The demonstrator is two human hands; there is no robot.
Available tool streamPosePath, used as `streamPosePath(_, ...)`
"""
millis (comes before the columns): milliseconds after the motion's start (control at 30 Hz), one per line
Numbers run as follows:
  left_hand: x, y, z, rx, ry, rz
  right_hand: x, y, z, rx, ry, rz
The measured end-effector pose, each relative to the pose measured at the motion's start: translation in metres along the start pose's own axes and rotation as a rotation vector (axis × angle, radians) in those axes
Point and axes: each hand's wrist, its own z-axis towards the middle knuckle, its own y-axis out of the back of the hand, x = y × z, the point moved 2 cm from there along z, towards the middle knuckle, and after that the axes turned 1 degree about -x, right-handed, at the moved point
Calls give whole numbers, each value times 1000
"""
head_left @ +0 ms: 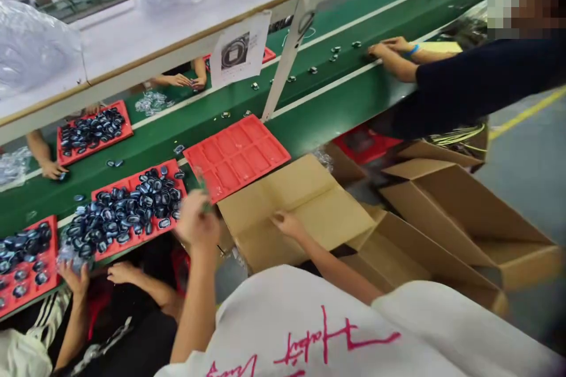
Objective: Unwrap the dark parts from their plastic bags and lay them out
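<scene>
My left hand point(198, 221) is raised beside the red tray filled with dark oval parts point(139, 206). Motion smears its fingers, which look curled around something small with a green tint. My right hand point(288, 225) is over a flat sheet of brown cardboard point(305, 200), thumb and fingers drawn together. Anything between those fingertips is too small to make out. Just beyond the cardboard, a red tray with shallow compartments point(239, 153) rests at the belt's edge with no parts in it.
The green conveyor belt point(318, 112) crosses ahead, carrying scattered small parts. Open cardboard boxes point(464, 206) stand at right. A white post point(294, 41) rises beyond the compartment tray. Co-workers' hands point(77, 274) are at left, across the belt, and farther right.
</scene>
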Motion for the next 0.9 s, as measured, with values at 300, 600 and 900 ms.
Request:
streamPosePath(300,-104,-164,-120,335,-661,-233,-58,70,-52,284,-113,379)
streamPosePath(600,-120,-230,-129,395,-523,-178,-96,75,-28,334,-142,121)
streamPosePath(900,-31,-217,-127,-244,696,-32,-92,83,14,364,175,-325)
